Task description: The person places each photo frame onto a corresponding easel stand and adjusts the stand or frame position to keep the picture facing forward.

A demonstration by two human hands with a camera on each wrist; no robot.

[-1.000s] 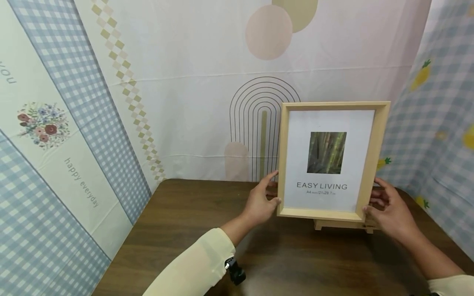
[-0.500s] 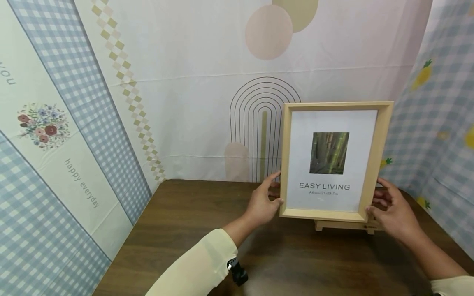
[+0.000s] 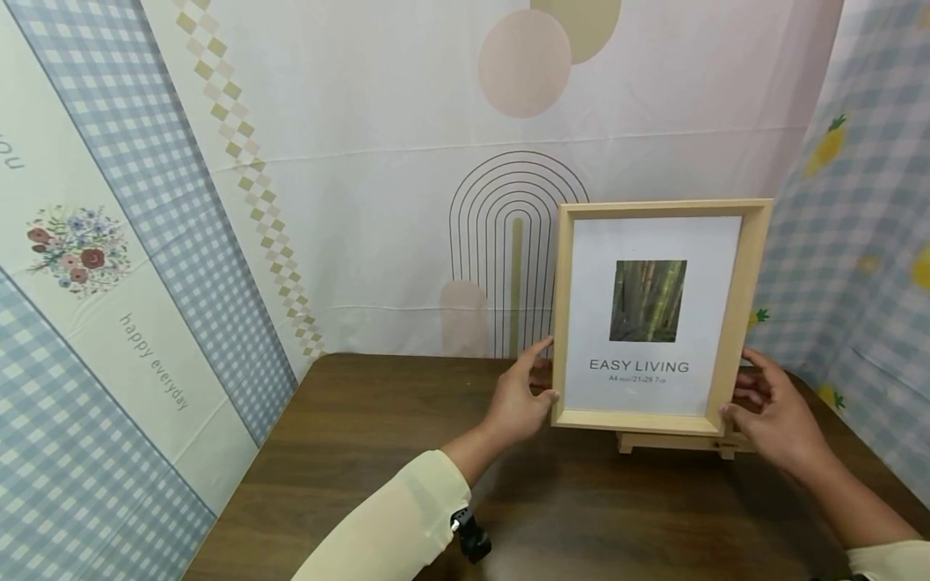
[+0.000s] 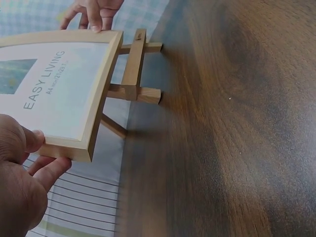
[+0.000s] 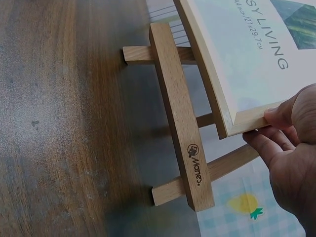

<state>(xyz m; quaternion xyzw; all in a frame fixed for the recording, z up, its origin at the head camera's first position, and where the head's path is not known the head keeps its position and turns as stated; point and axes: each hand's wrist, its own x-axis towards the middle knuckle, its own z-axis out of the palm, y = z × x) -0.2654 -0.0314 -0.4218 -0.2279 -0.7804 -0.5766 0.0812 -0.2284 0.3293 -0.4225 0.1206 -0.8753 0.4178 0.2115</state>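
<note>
In the head view, a pale wooden picture frame (image 3: pixel 743 315) stands upright, slightly tilted, over a small wooden easel (image 3: pixel 672 441). Behind its pane is a white sheet with a bamboo picture and "EASY LIVING". My left hand (image 3: pixel 517 402) pinches the frame's lower left side, thumb in front and fingers behind. At the lower right side, my right hand (image 3: pixel 785 418) holds it the same way. Both wrist views show a gap between the frame's bottom edge and the easel's ledge (image 5: pixel 181 118), which is marked "Maries". Most of the easel is hidden behind the frame.
The easel stands near the back of a dark brown wooden table (image 3: pixel 378 420). Behind the table hangs a pale patterned cloth (image 3: pixel 378 234). Blue checked cloth (image 3: pixel 806 266) with pineapples closes off the right, and another checked cloth (image 3: pixel 145 121) the left.
Both hands have shifted the picture frame slightly to the right, over the easel. Their grip on it looks the same, and the easel has stayed in place.
</note>
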